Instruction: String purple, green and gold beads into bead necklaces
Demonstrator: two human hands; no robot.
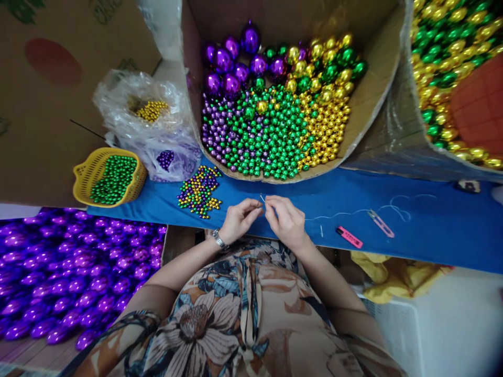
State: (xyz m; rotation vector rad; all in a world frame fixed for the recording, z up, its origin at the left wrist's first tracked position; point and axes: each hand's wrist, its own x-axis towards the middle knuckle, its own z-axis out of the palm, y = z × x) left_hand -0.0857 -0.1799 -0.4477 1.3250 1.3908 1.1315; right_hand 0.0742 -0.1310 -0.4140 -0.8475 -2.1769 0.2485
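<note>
My left hand (240,217), with a watch at its wrist, has thumb and forefinger pinched together. Fingertip to fingertip with it, my right hand (286,220) is closed in a pinch as well. Between them a short bit of thin white thread (262,197) sticks up; its exact lie in the fingers is too small to make out. From the right hand the thread runs rightward over the blue cloth to pink-handled thread snips (381,223). A pink utility knife (349,237) and a small white stick (321,231) lie nearer that hand. Left of my hands is a pile of small mixed beads (199,191).
Ahead stands an open cardboard box (377,99) of purple, green and gold beads. A yellow basket (80,178) holds green beads, beside plastic bags (118,99) of gold and purple ones. Large purple balls (70,277) fill the lower left. Another bead box (393,136) stands right.
</note>
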